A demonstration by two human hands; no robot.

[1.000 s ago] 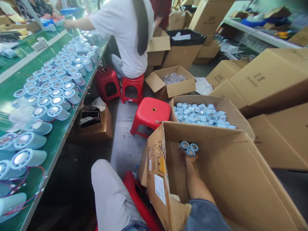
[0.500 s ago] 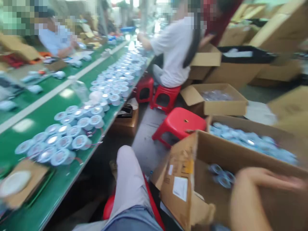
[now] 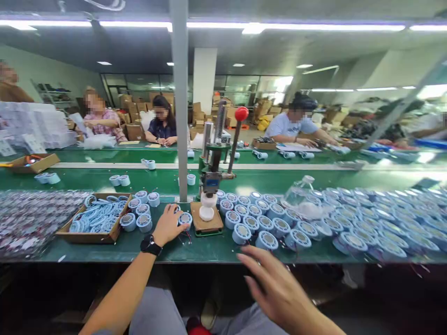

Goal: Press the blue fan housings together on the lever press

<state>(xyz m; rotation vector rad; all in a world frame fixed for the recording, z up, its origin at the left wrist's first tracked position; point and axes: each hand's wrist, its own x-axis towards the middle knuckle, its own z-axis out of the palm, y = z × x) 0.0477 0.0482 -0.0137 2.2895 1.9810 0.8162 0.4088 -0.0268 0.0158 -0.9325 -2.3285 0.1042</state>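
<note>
My left hand (image 3: 169,225), with a black watch at the wrist, rests at a light-blue round part (image 3: 185,218) left of the press, its fingers spread over and beside it. Over the table's front edge hovers my right hand (image 3: 268,279), fingers apart and holding nothing, just in front of the rows of blue round parts (image 3: 267,240). Between the hands stands a hand press (image 3: 212,182) with a red-knobbed lever (image 3: 241,113). A white round piece (image 3: 206,213) sits on its brown base plate (image 3: 198,226).
A cardboard tray of blue rings (image 3: 87,238) lies at the left, beside many small wired pieces (image 3: 38,218). A clear plastic bag (image 3: 296,197) lies on the parts at right. A metal post (image 3: 179,102) rises behind the press. Several people sit across the green table (image 3: 209,253).
The view has swung from the boxes and stools at the right to the press and table. The bare arm was over an open box; both hands now show at the table.
</note>
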